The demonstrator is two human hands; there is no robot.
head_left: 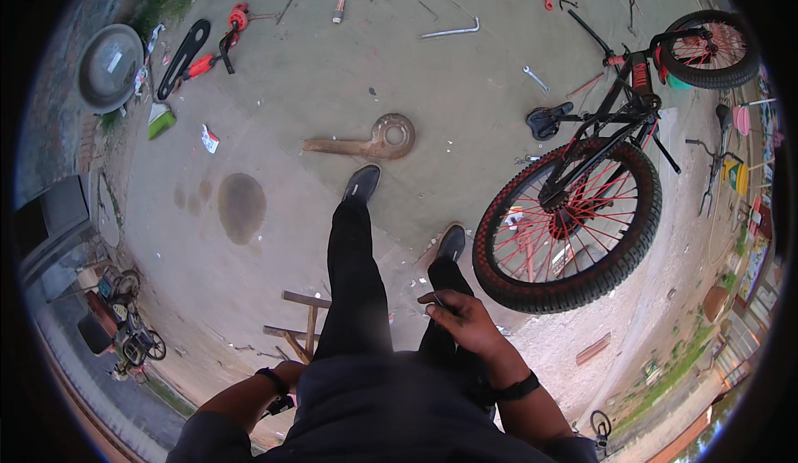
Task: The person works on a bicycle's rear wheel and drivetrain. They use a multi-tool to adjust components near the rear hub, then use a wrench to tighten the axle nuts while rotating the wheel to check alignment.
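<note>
My right hand (467,322) is closed in front of my right thigh, with thumb and fingers pinched together. A tiny dark thing seems to be between the fingertips, too small to name. Beside my left hip is my left hand (291,371), its fingers hidden by my body. Ahead and to the right, a black bicycle (636,85) with red spokes lies on the ground. Its large rear wheel (652,205) is nearest to my right hand but apart from it. The saddle (549,120) rests low near the ground.
A rusty metal ring with a bar (394,136) lies ahead of my left shoe. Wrenches (536,79), an L-shaped bar (449,31) and a screwdriver (339,6) are scattered farther off. A wooden stool (309,322) stands by my left leg; a round basin (110,68) is far left.
</note>
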